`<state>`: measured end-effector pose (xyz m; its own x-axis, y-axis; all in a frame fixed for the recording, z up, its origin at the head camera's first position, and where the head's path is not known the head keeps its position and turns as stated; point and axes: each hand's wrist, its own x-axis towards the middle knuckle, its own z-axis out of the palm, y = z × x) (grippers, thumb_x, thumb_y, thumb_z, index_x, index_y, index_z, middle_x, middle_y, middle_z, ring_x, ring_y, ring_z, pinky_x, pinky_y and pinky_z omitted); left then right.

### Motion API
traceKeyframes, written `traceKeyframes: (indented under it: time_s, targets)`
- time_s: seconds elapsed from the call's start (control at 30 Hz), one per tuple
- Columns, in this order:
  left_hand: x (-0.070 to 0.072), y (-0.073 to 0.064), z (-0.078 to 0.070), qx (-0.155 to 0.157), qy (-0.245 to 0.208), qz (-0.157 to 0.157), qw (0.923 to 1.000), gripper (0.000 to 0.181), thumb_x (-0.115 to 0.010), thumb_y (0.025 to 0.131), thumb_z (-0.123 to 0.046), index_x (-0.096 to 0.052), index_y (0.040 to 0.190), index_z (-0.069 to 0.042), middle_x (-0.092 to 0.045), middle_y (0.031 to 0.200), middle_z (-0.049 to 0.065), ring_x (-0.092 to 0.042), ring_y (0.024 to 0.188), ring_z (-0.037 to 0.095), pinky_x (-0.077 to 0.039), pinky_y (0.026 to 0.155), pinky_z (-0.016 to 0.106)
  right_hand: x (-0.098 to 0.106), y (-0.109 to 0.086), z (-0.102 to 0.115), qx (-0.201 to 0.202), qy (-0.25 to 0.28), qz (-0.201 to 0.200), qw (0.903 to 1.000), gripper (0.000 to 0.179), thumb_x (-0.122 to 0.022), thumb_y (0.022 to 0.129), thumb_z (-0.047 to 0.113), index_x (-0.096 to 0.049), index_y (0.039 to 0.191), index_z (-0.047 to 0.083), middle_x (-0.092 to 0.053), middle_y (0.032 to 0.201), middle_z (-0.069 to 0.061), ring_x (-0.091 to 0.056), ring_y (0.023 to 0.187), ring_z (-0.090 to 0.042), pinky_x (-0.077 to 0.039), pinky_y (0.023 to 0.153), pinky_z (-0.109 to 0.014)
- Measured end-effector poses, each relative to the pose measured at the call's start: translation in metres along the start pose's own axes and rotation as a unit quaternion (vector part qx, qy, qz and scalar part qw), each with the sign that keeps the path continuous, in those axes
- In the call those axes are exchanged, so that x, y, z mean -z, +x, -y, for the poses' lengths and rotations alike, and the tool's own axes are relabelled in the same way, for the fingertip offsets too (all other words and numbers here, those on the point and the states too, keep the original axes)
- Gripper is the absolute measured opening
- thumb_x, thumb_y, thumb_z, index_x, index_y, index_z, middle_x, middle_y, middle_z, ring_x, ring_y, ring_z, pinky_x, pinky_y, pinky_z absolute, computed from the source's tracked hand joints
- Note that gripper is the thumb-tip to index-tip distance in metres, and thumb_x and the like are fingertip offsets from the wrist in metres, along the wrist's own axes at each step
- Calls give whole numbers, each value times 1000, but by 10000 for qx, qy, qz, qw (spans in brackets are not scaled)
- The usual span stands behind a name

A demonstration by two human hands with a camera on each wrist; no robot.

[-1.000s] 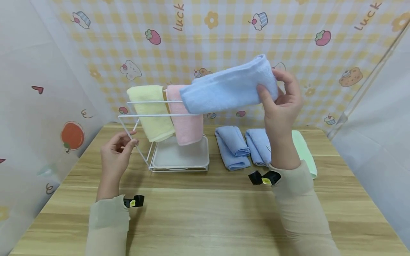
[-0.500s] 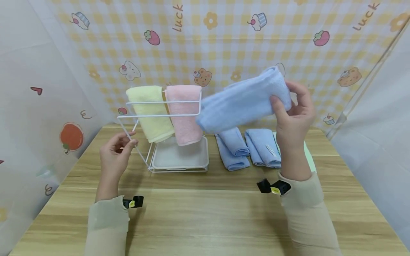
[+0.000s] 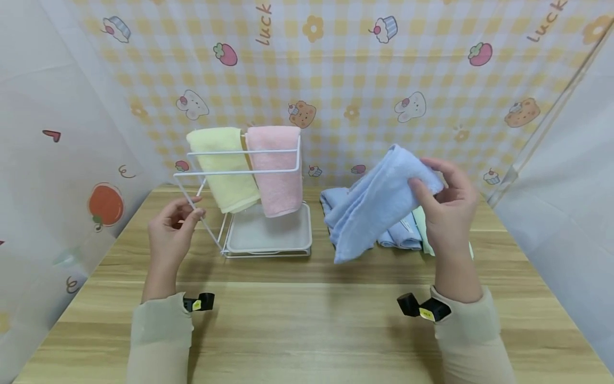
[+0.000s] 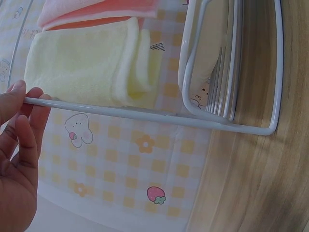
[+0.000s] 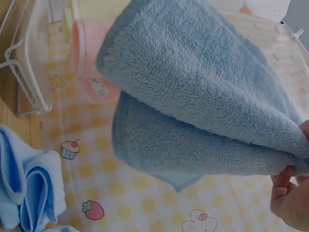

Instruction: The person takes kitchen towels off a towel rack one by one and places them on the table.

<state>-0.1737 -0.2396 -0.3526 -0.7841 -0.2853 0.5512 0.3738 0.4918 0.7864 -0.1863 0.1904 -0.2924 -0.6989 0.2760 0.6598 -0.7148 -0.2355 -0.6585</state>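
Note:
My left hand [image 3: 171,226] pinches the slanted side wire of a white wire rack [image 3: 230,173], thumb and fingertips meeting round it. Over the rack's rear bar hang a yellow towel [image 3: 223,176] and a pink towel [image 3: 275,181] side by side. My right hand [image 3: 451,208] pinches one end of a folded light blue towel [image 3: 379,202], which droops to the lower left in the air. In the right wrist view its folds [image 5: 203,87] spread apart toward the free end. It partly hides the folded blue towels on the table behind it.
A white tray [image 3: 268,234] sits in the rack's base. Right of the rack lie a folded blue towel [image 3: 331,196], another blue towel with a label [image 3: 403,234] and a pale green towel [image 3: 422,221]. A checked curtain [image 3: 355,64] hangs behind the wooden table [image 3: 307,330].
My right hand has moved right and down, carrying the blue towel away from the rack, and the towel now droops more steeply. The left hand stays on the rack's side wire.

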Motion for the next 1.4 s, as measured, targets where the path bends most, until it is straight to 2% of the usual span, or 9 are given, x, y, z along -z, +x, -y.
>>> traceKeyframes:
  time_s: [0.3,0.47,0.6,0.73,0.83,0.97,1.2,1.33,1.4]
  targets:
    - [-1,1,1,32,-48,-48,10000,18,-71,90,-6,-71,106,3,-69,79,-24,-55,62,-6,-40,51,9,15,-20,9,-498,-297,655,9962,32,-60,80,-25,-69,107,-10,-70,102,-9,-66,76,-13,-57,62,-20]
    - [-1,1,1,73,-18,-45,10000,19,-71,90,-4,-71,108,2,-66,75,-29,-55,62,-5,-40,51,9,19,-29,14,-668,-965,1070,9873,31,-63,81,-22,-67,110,-11,-68,101,-5,-65,70,-7,-55,57,-18]
    - [-1,1,1,109,41,-28,9999,19,-71,90,-4,-71,109,2,-63,73,-32,-55,62,-6,-40,51,9,19,-36,19,-1184,-1468,1142,9754,30,-66,83,-18,-69,111,-7,-65,102,-2,-62,65,-4,-53,53,-17]
    - [-1,1,0,137,66,-30,9999,20,-70,91,-5,-70,109,4,-63,74,-31,-55,63,-5,-41,51,9,19,-41,22,-1809,-1350,1294,9656,30,-65,85,-16,-69,112,-4,-62,101,-1,-58,63,-4,-51,53,-18]
    - [-1,1,0,150,56,-29,9999,21,-70,91,-5,-69,109,5,-64,74,-31,-56,63,-4,-40,51,10,22,-43,23,-2323,-1148,1644,9517,31,-64,88,-13,-68,115,1,-60,106,0,-60,69,-4,-54,56,-21]
    - [-1,1,1,149,54,-7,9999,20,-70,91,-4,-70,109,4,-64,73,-32,-55,62,-4,-40,50,10,26,-45,17,-3032,-937,2171,9231,29,-63,92,-7,-68,117,7,-59,106,1,-63,70,-5,-55,57,-23]
    - [-1,1,0,160,34,16,9999,17,-70,91,-4,-71,107,2,-64,76,-32,-56,63,-6,-41,51,10,28,-45,-12,-3886,-1306,2676,8720,25,-67,94,6,-67,118,13,-59,76,4,-51,52,-2,-46,50,-18]
    - [-1,1,-1,120,-18,28,9999,15,-70,90,-4,-71,104,2,-66,77,-30,-57,62,-6,-41,51,10,29,-45,-32,-4152,-1552,2673,8556,28,-68,93,9,-66,121,11,-53,63,8,-42,46,-1,-40,46,-16]
    - [0,1,-1,80,-8,20,10000,16,-71,90,-4,-71,105,2,-66,76,-30,-56,62,-6,-41,51,10,29,-44,-41,-4316,-1592,2547,8506,28,-68,93,10,-66,121,12,-56,68,6,-47,49,-2,-43,48,-17]
